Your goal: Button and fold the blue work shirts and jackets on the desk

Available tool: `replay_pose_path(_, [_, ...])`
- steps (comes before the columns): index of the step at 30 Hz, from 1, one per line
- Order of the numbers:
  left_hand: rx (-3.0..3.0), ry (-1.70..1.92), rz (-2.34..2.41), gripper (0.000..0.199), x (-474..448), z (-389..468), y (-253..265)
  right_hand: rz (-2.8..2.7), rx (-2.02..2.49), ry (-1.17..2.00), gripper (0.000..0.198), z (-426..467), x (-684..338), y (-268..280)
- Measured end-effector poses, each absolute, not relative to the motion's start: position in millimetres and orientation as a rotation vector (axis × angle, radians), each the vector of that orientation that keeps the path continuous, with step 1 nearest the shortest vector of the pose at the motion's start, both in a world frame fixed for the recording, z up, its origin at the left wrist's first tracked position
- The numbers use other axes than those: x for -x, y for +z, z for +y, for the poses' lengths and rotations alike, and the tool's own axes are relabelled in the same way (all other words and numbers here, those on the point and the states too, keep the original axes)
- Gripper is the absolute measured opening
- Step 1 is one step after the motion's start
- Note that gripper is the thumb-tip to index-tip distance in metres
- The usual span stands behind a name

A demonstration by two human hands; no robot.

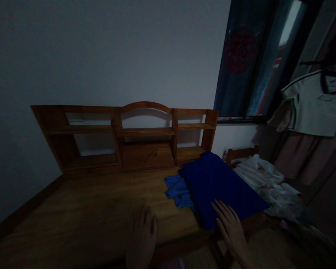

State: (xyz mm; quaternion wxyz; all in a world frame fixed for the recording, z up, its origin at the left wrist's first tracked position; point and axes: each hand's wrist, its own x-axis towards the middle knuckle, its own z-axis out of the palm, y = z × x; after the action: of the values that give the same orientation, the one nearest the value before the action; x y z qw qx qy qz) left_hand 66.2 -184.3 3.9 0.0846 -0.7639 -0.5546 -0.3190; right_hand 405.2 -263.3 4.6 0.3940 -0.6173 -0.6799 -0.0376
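Note:
A dark blue folded cloth lies on the right part of the wooden desk. From under its left side a lighter blue cloth sticks out, crumpled. My right hand is open, its fingers stretched out over the front edge of the dark blue cloth and seemingly resting on it. My left hand is open near the desk's front edge, left of the cloths, with nothing in it. Dim light makes it hard to tell whether its palm touches the wood.
A wooden shelf unit stands along the desk's back against the wall. To the right, a wooden chair stands beside white plastic bags. A white shirt hangs near the window.

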Motion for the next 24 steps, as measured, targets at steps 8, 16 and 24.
replay_pose_path(8, [2.217,-0.795,-1.626,0.042,-72.2,-186.8,5.7,-1.532,1.630,-0.524,0.044,-247.8,-396.1,-31.7])
replay_pose_path(16, [2.255,-0.875,-1.668,0.045,-67.8,-182.4,-7.3,-1.501,1.649,-0.475,0.044,-252.2,-391.2,-29.6])
replay_pose_path(24, [2.601,-1.094,-1.709,0.041,-120.7,-120.7,38.6,-1.559,1.616,-0.332,0.051,-274.8,-364.9,11.3])
